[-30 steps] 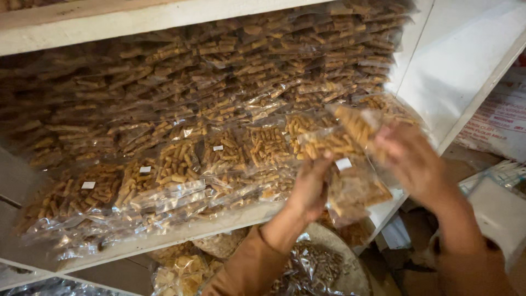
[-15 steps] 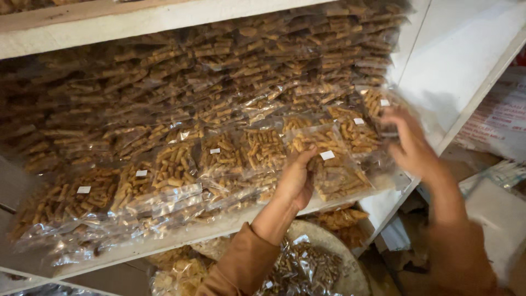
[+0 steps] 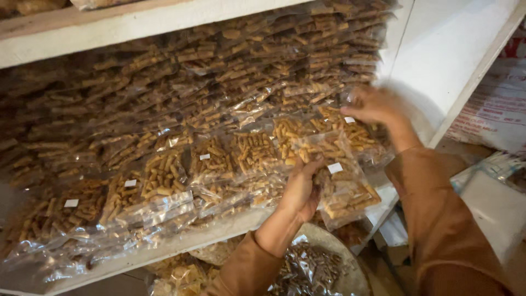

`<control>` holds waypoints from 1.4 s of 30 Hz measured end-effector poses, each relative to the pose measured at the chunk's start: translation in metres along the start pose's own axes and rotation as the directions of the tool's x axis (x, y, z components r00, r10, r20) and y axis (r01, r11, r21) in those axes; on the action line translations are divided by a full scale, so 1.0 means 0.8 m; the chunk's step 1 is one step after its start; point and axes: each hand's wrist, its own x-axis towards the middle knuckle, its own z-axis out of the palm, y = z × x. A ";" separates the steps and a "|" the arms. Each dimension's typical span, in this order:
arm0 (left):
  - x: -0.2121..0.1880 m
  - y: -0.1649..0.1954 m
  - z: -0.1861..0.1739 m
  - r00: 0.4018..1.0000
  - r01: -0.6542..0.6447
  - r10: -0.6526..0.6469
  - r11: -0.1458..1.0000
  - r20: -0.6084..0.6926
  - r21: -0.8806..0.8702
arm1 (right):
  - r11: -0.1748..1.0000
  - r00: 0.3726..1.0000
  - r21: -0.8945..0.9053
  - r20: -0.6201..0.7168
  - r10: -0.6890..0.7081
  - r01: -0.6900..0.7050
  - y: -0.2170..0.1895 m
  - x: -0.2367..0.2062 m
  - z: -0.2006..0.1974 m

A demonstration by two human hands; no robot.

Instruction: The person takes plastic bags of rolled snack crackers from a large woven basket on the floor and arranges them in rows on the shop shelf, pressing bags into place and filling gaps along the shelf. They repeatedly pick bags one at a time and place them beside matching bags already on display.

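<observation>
Down at six o'clock, nearest to us, a round basket [image 3: 350,274] holds shiny packets, partly hidden behind our brown sleeves. Just above it, near the centre, our left hand [image 3: 300,192] is closed on the edge of a clear packet of golden snack sticks [image 3: 342,181] — fingers curled over its top left corner, thumb below. The packet hangs at about five o'clock from the hand, tilted, its lower end out past the front lip of the white shelf [image 3: 219,233], a small white label on its face.

Farther off, at two o'clock, our right hand [image 3: 375,105] presses on the stacked packets [image 3: 350,131] in the front row, fingers bent and somewhat blurred — whether it grips one or only rests on them we cannot tell. Beyond, from nine to one o'clock, packets of the same sticks are piled deep to the shelf above.
</observation>
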 end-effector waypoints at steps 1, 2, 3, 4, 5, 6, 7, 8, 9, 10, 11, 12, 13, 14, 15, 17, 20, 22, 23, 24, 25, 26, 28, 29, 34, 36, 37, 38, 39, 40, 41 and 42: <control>-0.001 0.000 -0.005 1.000 -0.022 0.022 1.000 0.020 0.005 | 0.999 0.999 -0.017 -0.006 -0.048 0.048 0.000 0.005 0.013; -0.001 -0.001 -0.012 0.998 -0.047 0.047 0.999 0.036 0.002 | 0.995 0.995 -0.036 -0.011 -0.098 0.098 0.000 0.007 0.023; -0.001 0.000 -0.019 0.996 -0.076 0.076 0.997 0.053 -0.004 | 0.987 0.989 -0.059 -0.018 -0.150 0.149 0.000 0.008 0.032; 0.001 0.000 -0.025 0.991 -0.109 0.110 0.994 0.075 -0.015 | 0.979 0.980 -0.120 -0.091 -0.176 0.164 -0.001 0.009 0.037; 0.004 0.001 -0.030 0.988 -0.129 0.131 0.991 0.083 -0.035 | 0.969 0.967 -0.177 -0.156 -0.201 0.173 -0.001 0.011 0.041; 0.005 0.000 -0.033 0.987 -0.137 0.141 0.989 0.081 -0.051 | 0.958 0.952 -0.225 -0.209 -0.223 0.175 0.000 0.015 0.044; 0.005 -0.001 -0.036 0.986 -0.144 0.149 0.987 0.077 -0.068 | 0.970 0.969 -0.197 -0.172 -0.175 0.140 0.001 0.020 0.046; 0.005 -0.003 -0.036 0.992 -0.116 0.119 0.991 0.047 -0.064 | 0.979 0.982 -0.174 -0.138 -0.127 0.102 0.003 0.028 0.047; 0.005 -0.004 -0.036 0.996 -0.088 0.089 0.994 0.017 -0.063 | 0.986 0.991 -0.154 -0.103 -0.080 0.063 0.004 0.035 0.046; 0.003 -0.006 -0.034 0.998 -0.058 0.057 0.996 -0.013 -0.062 | 0.995 0.993 -0.081 -0.097 -0.072 0.064 0.003 0.040 0.041; 0.002 -0.007 -0.033 0.998 -0.060 0.060 0.997 0.006 -0.054 | 0.998 0.994 -0.008 -0.092 -0.066 0.065 0.004 0.044 0.036; 0.000 -0.008 -0.032 0.998 -0.063 0.064 0.997 0.026 -0.045 | 0.996 0.994 0.063 -0.088 -0.060 0.065 0.009 0.046 0.032; -0.001 -0.008 -0.031 0.997 -0.065 0.067 0.997 0.046 -0.038 | 0.985 0.969 0.116 -0.225 -0.101 0.130 0.014 0.042 0.027; -0.003 -0.008 -0.031 0.996 -0.057 0.058 0.998 0.062 -0.023 | 0.967 0.923 0.158 -0.361 -0.133 0.201 0.014 0.029 0.016; -0.003 -0.008 -0.032 0.995 -0.052 0.052 0.999 0.081 -0.008 | 0.943 0.856 0.185 -0.493 -0.155 0.278 0.013 0.012 -0.001; -0.001 -0.006 -0.033 0.992 -0.061 0.062 0.998 0.110 -0.014 | 0.885 0.785 0.226 -0.582 -0.213 0.408 0.001 -0.044 -0.036; 0.003 -0.006 -0.030 0.990 -0.050 0.062 0.994 0.125 -0.094 | 0.494 0.897 0.761 -0.269 -0.351 0.421 -0.039 -0.159 -0.072; 0.007 -0.006 -0.021 0.987 -0.019 0.046 0.985 0.156 -0.170 | 0.405 0.662 0.566 -0.373 -0.650 0.717 -0.080 -0.229 -0.060; 0.010 -0.005 -0.014 0.984 -0.033 0.060 0.987 0.170 -0.156 | 0.542 0.651 0.360 -0.396 -0.648 0.759 -0.099 -0.245 -0.049; 0.012 -0.003 -0.006 0.981 -0.042 0.067 0.989 0.180 -0.139 | 0.650 0.639 0.138 -0.418 -0.646 0.747 -0.110 -0.257 -0.040; 0.014 0.000 0.002 0.981 -0.043 0.066 0.991 0.184 -0.125 | 0.725 0.632 -0.081 -0.432 -0.643 0.684 -0.113 -0.262 -0.033; 0.015 0.004 0.009 0.980 -0.009 0.019 0.998 0.199 -0.054 | 0.738 0.636 -0.111 -0.432 -0.640 0.666 -0.113 -0.260 -0.025; 0.019 0.018 0.021 0.970 0.042 -0.062 0.995 0.235 0.089 | 0.753 0.632 -0.190 -0.439 -0.639 0.630 -0.098 -0.236 -0.019; 0.019 0.024 0.023 0.960 -0.187 0.115 0.943 0.254 0.277 | 0.802 0.692 -0.254 -0.408 -0.596 0.541 -0.086 -0.221 -0.018; 0.011 0.034 0.002 0.564 -0.636 0.609 -0.112 0.559 0.764 | 0.794 0.726 -0.191 -0.325 -0.605 0.577 -0.048 -0.119 -0.011; 0.019 0.023 -0.006 0.539 -0.454 0.472 -0.535 0.698 0.713 | 0.789 0.755 -0.103 -0.237 -0.611 0.606 -0.043 -0.087 -0.002; 0.027 0.018 -0.009 0.541 -0.336 0.388 -0.713 0.746 0.615 | 0.831 0.824 0.048 -0.170 -0.540 0.554 -0.041 -0.074 0.003; 0.039 0.015 -0.010 0.529 -0.309 0.398 -0.732 0.749 0.607 | 0.854 0.875 0.191 -0.090 -0.476 0.484 -0.041 -0.063 0.007; 0.053 0.015 -0.012 0.521 -0.281 0.406 -0.749 0.751 0.600 | 0.869 0.885 0.170 -0.058 -0.462 0.465 -0.039 -0.057 0.009; 0.062 0.014 -0.017 0.518 -0.253 0.410 -0.765 0.751 0.593 | 0.884 0.896 0.153 -0.022 -0.444 0.442 -0.037 -0.055 0.010; 0.070 0.015 -0.021 0.603 -0.245 0.346 -0.777 0.719 0.580 | 0.899 0.906 0.135 0.014 -0.423 0.417 -0.034 -0.056 0.010; 0.079 0.018 -0.025 0.677 -0.240 0.282 -0.789 0.680 0.565 | 0.872 0.883 0.159 0.002 -0.469 0.463 -0.032 -0.060 0.009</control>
